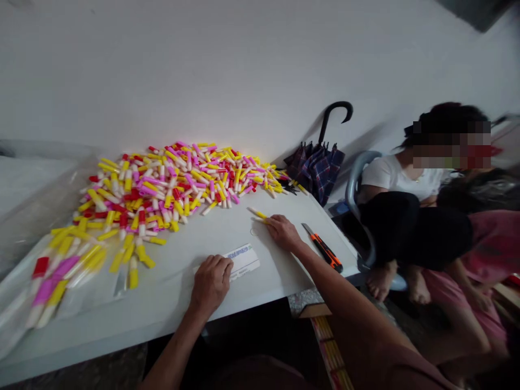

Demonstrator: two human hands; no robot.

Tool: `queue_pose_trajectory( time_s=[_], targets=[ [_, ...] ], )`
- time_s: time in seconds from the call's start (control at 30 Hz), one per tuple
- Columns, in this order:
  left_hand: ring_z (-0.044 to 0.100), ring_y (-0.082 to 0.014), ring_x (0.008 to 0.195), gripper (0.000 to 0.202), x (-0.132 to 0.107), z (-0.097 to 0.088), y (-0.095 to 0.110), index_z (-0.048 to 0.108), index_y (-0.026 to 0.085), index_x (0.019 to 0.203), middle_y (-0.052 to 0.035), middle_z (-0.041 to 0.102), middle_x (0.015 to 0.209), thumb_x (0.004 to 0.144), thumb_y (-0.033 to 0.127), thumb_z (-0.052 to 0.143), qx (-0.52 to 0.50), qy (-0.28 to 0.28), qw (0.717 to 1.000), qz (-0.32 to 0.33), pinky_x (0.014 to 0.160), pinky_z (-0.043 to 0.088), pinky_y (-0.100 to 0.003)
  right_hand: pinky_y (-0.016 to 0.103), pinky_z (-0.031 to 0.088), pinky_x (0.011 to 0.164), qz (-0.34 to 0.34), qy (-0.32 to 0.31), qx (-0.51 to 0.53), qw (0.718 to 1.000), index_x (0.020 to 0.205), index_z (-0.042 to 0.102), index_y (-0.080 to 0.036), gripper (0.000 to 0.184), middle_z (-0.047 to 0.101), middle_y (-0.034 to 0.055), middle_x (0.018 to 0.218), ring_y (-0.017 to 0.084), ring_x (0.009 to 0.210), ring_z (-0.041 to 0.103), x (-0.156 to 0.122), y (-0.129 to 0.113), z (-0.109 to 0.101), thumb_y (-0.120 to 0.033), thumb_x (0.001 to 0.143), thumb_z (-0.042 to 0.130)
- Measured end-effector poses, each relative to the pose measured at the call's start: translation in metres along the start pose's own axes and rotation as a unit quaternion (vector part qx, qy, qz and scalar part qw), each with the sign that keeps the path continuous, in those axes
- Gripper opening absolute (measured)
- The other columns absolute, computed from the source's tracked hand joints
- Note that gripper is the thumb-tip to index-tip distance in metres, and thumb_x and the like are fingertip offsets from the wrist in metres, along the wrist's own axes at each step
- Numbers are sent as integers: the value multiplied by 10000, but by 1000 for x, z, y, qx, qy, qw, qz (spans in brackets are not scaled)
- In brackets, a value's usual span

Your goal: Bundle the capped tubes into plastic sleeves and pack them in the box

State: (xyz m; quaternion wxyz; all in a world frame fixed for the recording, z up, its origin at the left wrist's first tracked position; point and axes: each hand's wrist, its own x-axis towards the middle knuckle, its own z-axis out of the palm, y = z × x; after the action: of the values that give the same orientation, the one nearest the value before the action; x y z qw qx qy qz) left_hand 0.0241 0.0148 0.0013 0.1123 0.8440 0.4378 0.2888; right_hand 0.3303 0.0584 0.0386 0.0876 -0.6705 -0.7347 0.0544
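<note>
A heap of plastic tubes (174, 184) with yellow, pink, red and white parts covers the far left of the white table (227, 287). My right hand (283, 233) is shut on a thin yellow-and-white tube (257, 214), just in front of the heap. My left hand (211, 284) lies nearer the table's front edge, its fingers curled over the end of a white printed paper card (244, 260). An orange-and-black utility knife (324, 248) lies just right of my right hand, apart from it.
A clear plastic bag (60, 276) holding similar tubes lies at the table's left end. A folded plaid umbrella (319, 162) leans at the far corner. A seated person (406, 184) is to the right, beyond the table. A box of yellow items (329, 346) sits below.
</note>
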Motion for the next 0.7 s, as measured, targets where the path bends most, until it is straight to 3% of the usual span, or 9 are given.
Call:
queue_pose_trajectory(
  time_s=[0.13, 0.2, 0.27, 0.4, 0.53, 0.7],
  targets=[
    [633, -249, 919, 271, 0, 0, -1, 695, 226, 928, -53, 715, 918, 1066, 285, 470, 0, -1, 1000, 9, 843, 479, -383, 477, 483, 1058, 30, -17, 3, 999, 1275, 717, -125, 325, 601, 228, 1382, 355, 1289, 538, 14, -15, -18, -202, 994, 574],
    [642, -252, 926, 287, -3, 2, -6, 699, 234, 937, -52, 720, 916, 1069, 318, 459, -7, 8, 1000, 23, 867, 483, -385, 433, 532, 986, 34, -26, -2, 999, 1208, 740, -145, 286, 649, 201, 1326, 332, 1234, 595, 25, -29, -22, -149, 952, 613],
    [651, -253, 930, 284, -6, 8, -16, 709, 246, 976, -48, 734, 939, 1064, 370, 469, -11, 25, 999, 40, 882, 484, -386, 386, 575, 855, 38, -42, -8, 998, 1113, 764, -156, 237, 725, 166, 1171, 291, 1047, 685, 37, -40, -22, -104, 917, 641],
    [668, -251, 927, 318, -5, 24, -42, 728, 257, 1025, -49, 761, 988, 1045, 408, 449, -27, 23, 996, 84, 885, 498, -388, 382, 608, 768, 40, -22, -20, 999, 1244, 732, -238, 391, 762, 123, 1169, 295, 970, 741, 53, -45, -16, -146, 864, 755],
    [677, -265, 906, 317, -3, 28, -50, 746, 267, 991, -46, 770, 980, 1002, 410, 463, -8, -24, 997, 69, 859, 511, -412, 449, 648, 771, 22, -16, -2, 1000, 1233, 739, -316, 436, 779, 115, 1093, 333, 986, 763, 38, -37, -20, -163, 830, 807],
    [684, -296, 968, 378, 6, 31, -49, 769, 266, 1036, -65, 778, 1016, 953, 481, 469, -31, -91, 995, 5, 864, 522, -436, 472, 649, 881, 69, 49, 195, 977, 1327, 695, -318, 332, 774, 147, 1107, 322, 1069, 761, -14, -14, -32, -248, 1008, 633]
  ],
)
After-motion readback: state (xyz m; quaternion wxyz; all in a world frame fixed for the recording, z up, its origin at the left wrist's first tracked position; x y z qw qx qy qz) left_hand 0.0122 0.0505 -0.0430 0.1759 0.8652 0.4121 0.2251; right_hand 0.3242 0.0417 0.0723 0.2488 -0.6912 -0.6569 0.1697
